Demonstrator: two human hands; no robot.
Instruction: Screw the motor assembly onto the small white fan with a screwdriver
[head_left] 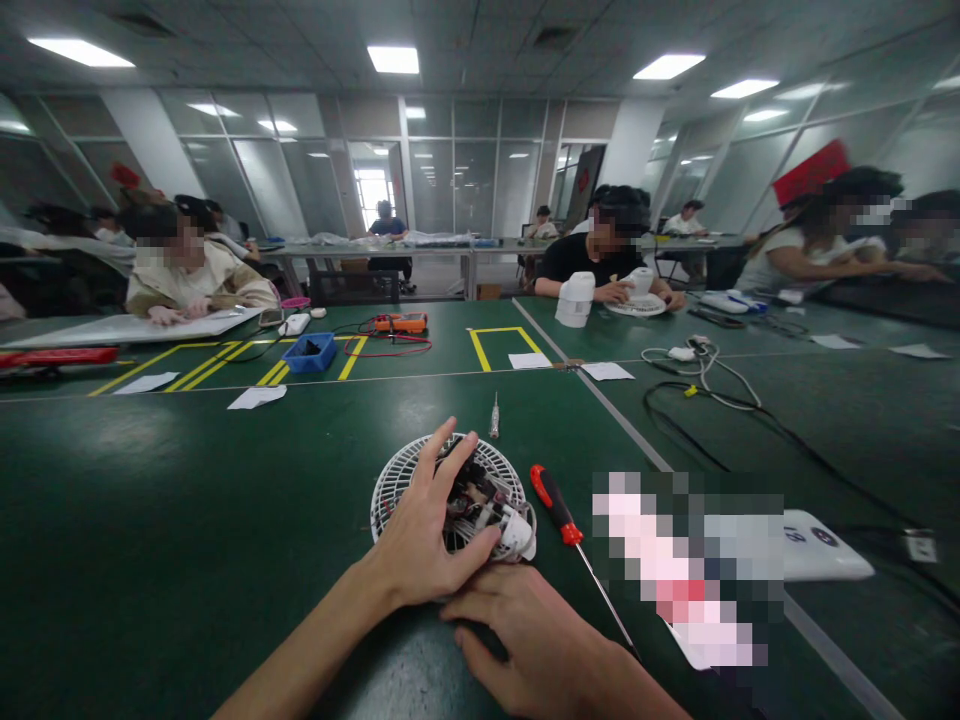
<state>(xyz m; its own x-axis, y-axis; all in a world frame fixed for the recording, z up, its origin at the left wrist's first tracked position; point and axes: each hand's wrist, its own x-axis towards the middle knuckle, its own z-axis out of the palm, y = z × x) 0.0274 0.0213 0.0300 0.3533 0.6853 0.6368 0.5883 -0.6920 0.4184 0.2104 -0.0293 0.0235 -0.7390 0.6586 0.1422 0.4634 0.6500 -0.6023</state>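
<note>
A small white fan [397,480] lies flat on the green table in front of me, its round grille up and its wiring and circuit parts [480,500] exposed. My left hand [424,535] rests on the fan with fingers spread, thumb pressing near the exposed parts. My right hand [536,635] lies just below the fan, fingers curled down against the table over something dark that I cannot make out. A red-handled screwdriver [559,515] lies to the right of the fan. A small slim screwdriver [494,415] lies behind it.
A white flat part [821,545] lies at right beside a blurred patch. Cables [705,385] run across the right table. A blue bin [310,353], an orange meter [400,322] and paper slips sit farther back. Other people work at the far tables.
</note>
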